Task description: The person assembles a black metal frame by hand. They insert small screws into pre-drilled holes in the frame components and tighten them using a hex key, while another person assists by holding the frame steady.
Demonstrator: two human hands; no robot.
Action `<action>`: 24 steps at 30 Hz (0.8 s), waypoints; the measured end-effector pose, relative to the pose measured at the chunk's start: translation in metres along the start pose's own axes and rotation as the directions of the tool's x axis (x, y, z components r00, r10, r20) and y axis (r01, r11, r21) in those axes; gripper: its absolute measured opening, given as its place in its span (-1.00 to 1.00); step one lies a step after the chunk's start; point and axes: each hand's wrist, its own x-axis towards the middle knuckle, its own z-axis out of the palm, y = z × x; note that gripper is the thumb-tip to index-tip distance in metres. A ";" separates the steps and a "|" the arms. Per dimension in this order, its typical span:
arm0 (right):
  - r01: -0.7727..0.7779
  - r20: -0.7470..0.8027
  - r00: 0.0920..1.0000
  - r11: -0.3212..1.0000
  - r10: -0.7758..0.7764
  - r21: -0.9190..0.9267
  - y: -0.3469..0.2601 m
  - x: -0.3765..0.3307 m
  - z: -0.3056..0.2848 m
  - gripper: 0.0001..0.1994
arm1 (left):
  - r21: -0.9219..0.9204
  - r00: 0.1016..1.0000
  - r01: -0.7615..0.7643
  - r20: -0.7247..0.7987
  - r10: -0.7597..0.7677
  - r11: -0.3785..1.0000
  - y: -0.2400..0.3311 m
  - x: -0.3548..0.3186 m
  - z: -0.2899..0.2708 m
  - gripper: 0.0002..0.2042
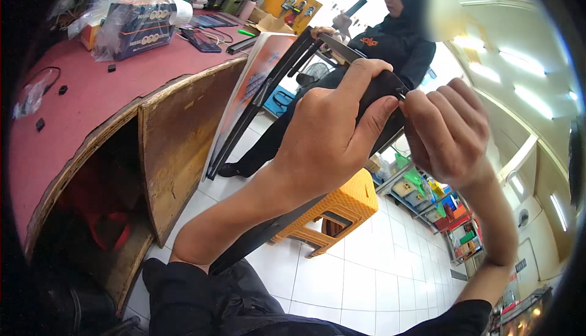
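The long black blade-like strip ran diagonally, lower end near the wearer's lap, upper end up-right inside the left hand, which was wrapped tight round it w/ thumb pressing. The right hand, just beside, pinched a small dark pin at the strip's top end. Below lay white tile floor & an orange stool, left a pink-topped wooden counter, beyond the hands a person in black.

Both bare forearms emerge from black sleeves pushed up above the elbows.
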 end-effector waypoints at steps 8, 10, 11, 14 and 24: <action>-0.212 -0.026 0.976 0.974 0.215 0.077 -0.017 -0.007 0.006 -0.74 | -0.096 0.999 -0.028 0.027 0.031 0.995 -0.007 -0.005 0.000 -0.56; -0.275 -0.022 0.961 0.959 0.277 0.064 -0.022 -0.004 0.007 -0.77 | -0.102 0.999 -0.042 0.012 0.043 0.994 -0.011 -0.005 0.002 -0.56; -0.334 -0.009 0.942 0.942 0.334 0.044 -0.029 -0.002 0.006 -0.80 | -0.104 0.999 -0.048 0.004 0.048 0.993 -0.013 -0.005 0.004 -0.56; -0.501 -0.005 0.865 0.865 0.502 0.030 -0.048 0.002 0.008 -0.85 | -0.160 0.999 -0.037 -0.001 0.037 0.986 -0.016 -0.006 0.006 -0.56; -0.724 0.064 0.689 0.690 0.722 -0.004 -0.062 0.025 0.010 -0.88 | -0.185 0.999 -0.048 -0.007 0.048 0.982 -0.022 -0.003 0.005 -0.55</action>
